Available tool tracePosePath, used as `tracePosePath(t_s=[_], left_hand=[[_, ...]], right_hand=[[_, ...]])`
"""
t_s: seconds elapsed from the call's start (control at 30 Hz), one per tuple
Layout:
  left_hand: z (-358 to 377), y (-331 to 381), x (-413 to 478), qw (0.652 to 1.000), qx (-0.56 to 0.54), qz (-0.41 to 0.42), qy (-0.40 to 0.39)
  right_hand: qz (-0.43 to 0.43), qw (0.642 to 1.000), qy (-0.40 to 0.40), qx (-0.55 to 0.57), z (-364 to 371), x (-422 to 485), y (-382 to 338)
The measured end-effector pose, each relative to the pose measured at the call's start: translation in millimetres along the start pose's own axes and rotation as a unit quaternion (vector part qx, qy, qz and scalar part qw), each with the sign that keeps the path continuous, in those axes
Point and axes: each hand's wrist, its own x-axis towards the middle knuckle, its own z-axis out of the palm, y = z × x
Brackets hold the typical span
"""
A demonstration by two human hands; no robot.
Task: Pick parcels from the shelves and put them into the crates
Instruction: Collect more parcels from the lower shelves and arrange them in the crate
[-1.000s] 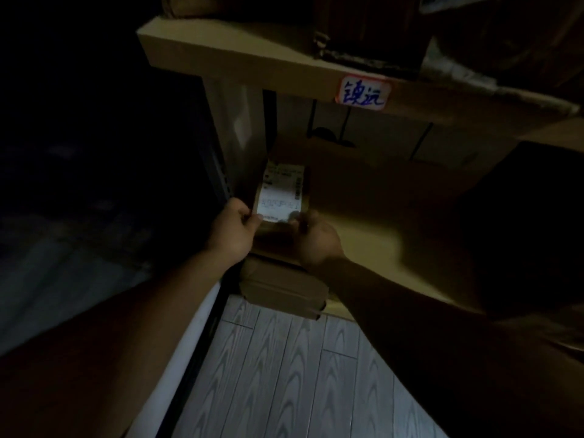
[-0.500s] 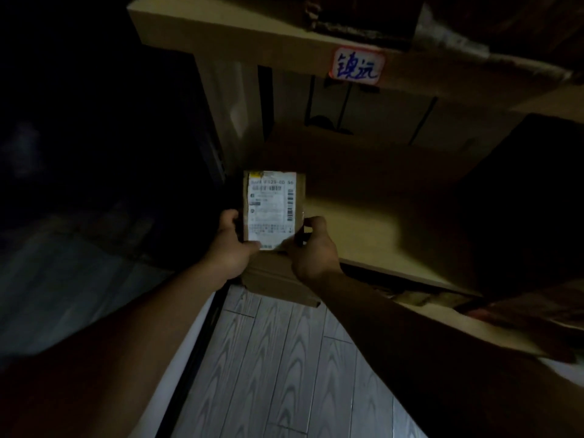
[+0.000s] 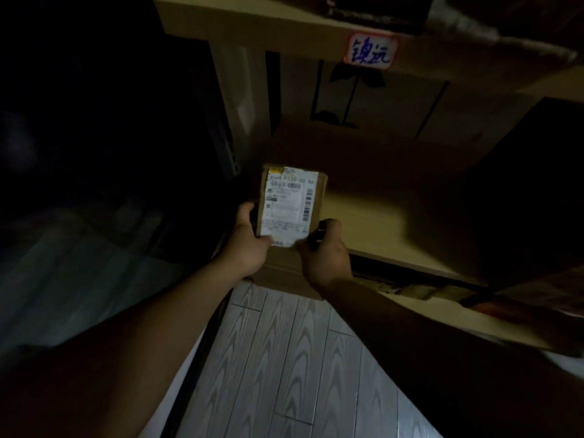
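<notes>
Cardboard parcel [image 3: 292, 205] was pinched at its near corners by left hand [image 3: 251, 245] and right hand [image 3: 325, 251], fingers curled; best kept level when carried crateward.

I've lifted the parcel [image 3: 290, 205] off the shelf [image 3: 379, 222] and tipped its label toward me, both hands [image 3: 249, 245] gripping.

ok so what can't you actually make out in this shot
Head view:
- label print on the parcel: too small and blurred to read.
- dark thing in the right hand: fingers hide most of it.
- box below: left hand, right hand and parcel cover most.
- area left of the shelf: too dark.
- crates: none in frame.
</notes>
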Motion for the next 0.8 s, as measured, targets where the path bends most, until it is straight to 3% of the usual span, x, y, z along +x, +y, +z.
tracePosePath(t_s=[0.2,0.43,0.6,0.8], left_hand=[[32,48,5,0.998,-0.009,0.033,-0.045],[113,82,8,0.984,-0.004,0.025,-0.177],[148,102,15,0.978,0.021,0.032,-0.206],[135,83,14,0.987,0.02,0.03,-0.159]], right_hand=[[-0.018,0.997,0.062,0.041,-38,17,-1],[0.005,0.988,0.148,-0.046,-105,39,43],[0.065,0.991,0.118,-0.028,-138,48,62],[0.065,0.997,0.038,-0.035,-164,39,65]])
